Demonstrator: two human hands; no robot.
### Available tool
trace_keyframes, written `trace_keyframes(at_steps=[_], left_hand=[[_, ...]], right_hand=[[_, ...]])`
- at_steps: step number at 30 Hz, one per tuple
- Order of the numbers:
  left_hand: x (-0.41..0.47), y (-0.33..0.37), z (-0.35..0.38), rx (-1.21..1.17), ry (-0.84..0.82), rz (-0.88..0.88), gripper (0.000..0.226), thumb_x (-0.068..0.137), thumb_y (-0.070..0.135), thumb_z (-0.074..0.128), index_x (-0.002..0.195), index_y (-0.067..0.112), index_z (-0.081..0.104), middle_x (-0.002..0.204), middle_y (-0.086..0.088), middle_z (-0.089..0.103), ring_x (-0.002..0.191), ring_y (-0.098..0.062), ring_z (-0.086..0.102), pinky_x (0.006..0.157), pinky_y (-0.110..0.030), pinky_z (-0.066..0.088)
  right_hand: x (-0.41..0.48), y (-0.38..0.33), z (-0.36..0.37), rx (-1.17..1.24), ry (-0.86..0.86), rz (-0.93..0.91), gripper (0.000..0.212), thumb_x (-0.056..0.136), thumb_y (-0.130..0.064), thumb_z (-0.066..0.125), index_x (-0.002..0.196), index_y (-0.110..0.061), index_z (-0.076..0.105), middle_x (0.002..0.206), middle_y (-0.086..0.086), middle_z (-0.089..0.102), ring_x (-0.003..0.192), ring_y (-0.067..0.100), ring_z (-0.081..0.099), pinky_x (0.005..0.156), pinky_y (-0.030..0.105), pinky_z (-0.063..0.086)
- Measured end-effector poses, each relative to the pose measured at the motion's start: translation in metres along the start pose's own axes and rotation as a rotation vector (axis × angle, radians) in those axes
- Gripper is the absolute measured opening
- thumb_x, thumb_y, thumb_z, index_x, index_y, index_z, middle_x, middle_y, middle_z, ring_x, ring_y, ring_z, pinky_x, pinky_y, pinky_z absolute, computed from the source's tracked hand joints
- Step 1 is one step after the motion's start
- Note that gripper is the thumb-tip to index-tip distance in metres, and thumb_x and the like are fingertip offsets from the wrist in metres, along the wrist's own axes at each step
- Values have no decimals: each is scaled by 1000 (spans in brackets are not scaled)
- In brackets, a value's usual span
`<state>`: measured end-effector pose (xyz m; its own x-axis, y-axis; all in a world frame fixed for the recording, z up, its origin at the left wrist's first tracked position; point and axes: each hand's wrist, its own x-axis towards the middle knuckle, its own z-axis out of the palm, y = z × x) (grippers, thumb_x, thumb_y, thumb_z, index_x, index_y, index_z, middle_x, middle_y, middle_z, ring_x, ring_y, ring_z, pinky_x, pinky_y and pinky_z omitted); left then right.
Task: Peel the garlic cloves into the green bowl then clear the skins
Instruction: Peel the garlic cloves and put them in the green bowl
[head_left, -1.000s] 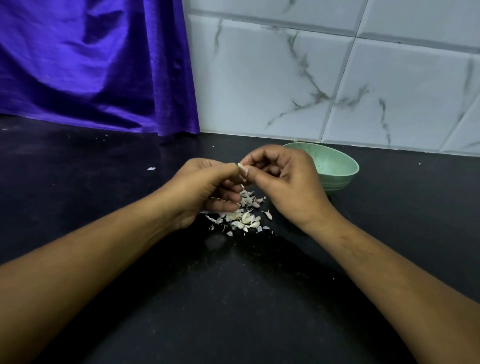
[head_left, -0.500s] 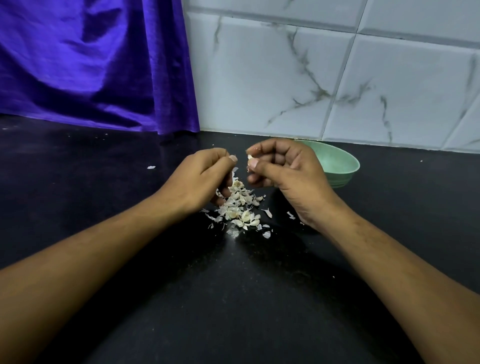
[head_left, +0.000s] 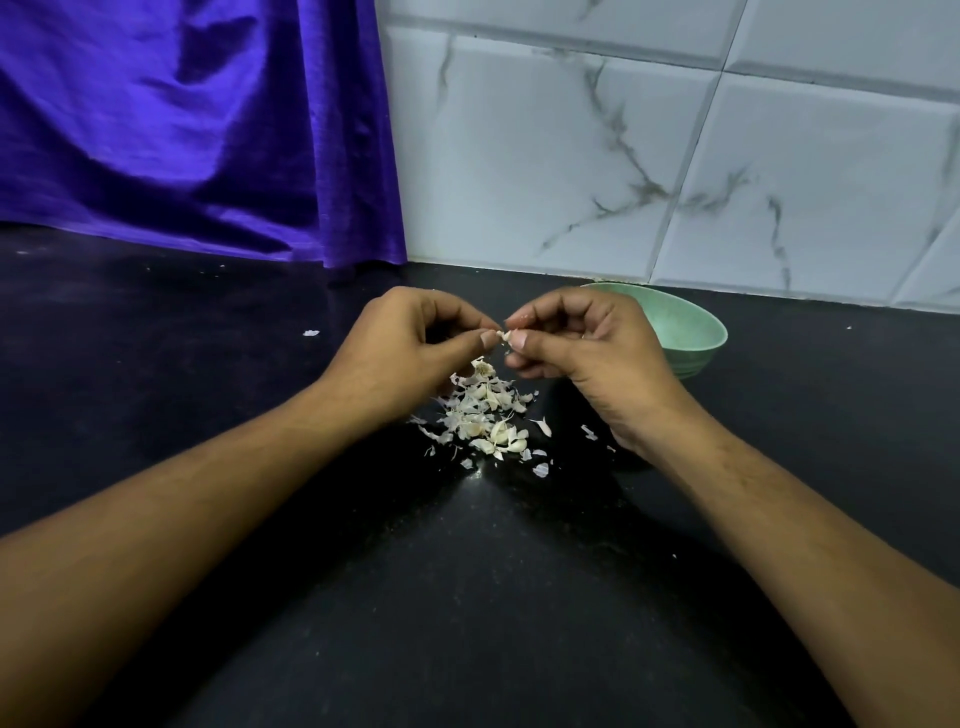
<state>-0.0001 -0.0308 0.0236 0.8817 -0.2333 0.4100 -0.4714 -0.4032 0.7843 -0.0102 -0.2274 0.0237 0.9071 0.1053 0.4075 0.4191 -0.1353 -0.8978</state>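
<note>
At the far left a purple cloth (head_left: 182, 130) hangs down to the black counter (head_left: 467, 597). A single flake of skin (head_left: 310, 333) lies alone there, well apart from the work. The left hand (head_left: 410, 353) is curled, and its thumb and forefinger pinch one end of a small garlic clove (head_left: 503, 335), probably to catch the edge of the skin and pull it away. The clove is held in the air between the two hands, above the pile of skins (head_left: 483, 410). I judge that the loose pieces are meant to fall in one place, which makes the clearing easier. Some pieces in the pile look thicker, maybe unpeeled cloves, but I cannot tell. The right hand (head_left: 587, 358) pinches the other end of the clove with thumb and forefinger, it seems to hold it steady. The green bowl (head_left: 696, 338) stands just behind this hand, near enough for dropping the peeled clove in; its bottom is hidden by the hand.
</note>
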Motion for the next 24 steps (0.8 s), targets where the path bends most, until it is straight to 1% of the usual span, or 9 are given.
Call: trace_keyframes(at_steps=[5,8,9,11,13,15,17,20,24], left_hand=[[-1,1,-1,12,-25,-15,5,94,25,76,93,23,81,77,-1,77,66,-8,69,58,-20,53],[-1,1,-1,43,-36,-20,4,92,27,77,93,24,81,77,0,77,71,-18,75,63,-32,62],[-1,2,0,60,-33,-20,5,92,29,78,92,25,80,76,1,77,73,-19,75,66,-36,63],[-2,2,0,78,-24,-30,4,91,29,78,91,25,80,77,3,78,73,-16,76,68,-36,64],[-3,3,0,30,-32,-73,4,92,26,78,91,22,80,78,-1,78,73,-14,76,64,-33,64],[-3,5,1,-74,-56,-145,7,93,21,77,92,14,79,82,-7,79,71,-17,75,59,-33,62],[-3,7,3,-210,-62,-215,9,94,12,74,94,3,77,83,-12,77,69,-17,70,56,-29,60],[-3,8,6,-377,-46,-291,14,94,5,72,97,-9,72,74,-7,72,64,-13,67,56,-25,58],[-3,11,9,-519,-22,-374,15,92,6,73,97,-8,73,70,-3,71,59,-9,67,58,-25,60]], right_hand=[[-2,0,3,-51,-8,13,10,85,2,78,92,-2,73,81,19,76,77,31,76,78,53,63],[-1,3,4,-115,15,-9,11,83,1,81,90,-4,73,80,19,76,77,35,77,77,58,62],[-2,3,5,-137,23,-26,11,83,1,82,88,-5,74,79,18,76,77,36,77,77,58,63],[-2,4,6,-185,35,-67,11,82,0,82,85,-7,75,77,14,76,76,35,76,75,53,64],[-2,3,6,-221,43,-103,9,81,-1,83,84,-8,77,76,10,76,73,28,75,72,43,64],[-4,1,8,-220,50,-130,9,81,-3,84,83,-10,78,76,8,77,71,25,75,69,39,62],[-4,1,9,-222,62,-157,11,82,-3,83,83,-13,78,77,5,77,72,28,75,69,41,62],[-5,2,12,-205,79,-188,11,82,-3,82,84,-12,77,78,6,77,74,32,74,70,45,61],[-4,3,11,-110,98,-177,12,82,0,82,86,-10,77,79,10,77,74,28,74,75,51,61]])
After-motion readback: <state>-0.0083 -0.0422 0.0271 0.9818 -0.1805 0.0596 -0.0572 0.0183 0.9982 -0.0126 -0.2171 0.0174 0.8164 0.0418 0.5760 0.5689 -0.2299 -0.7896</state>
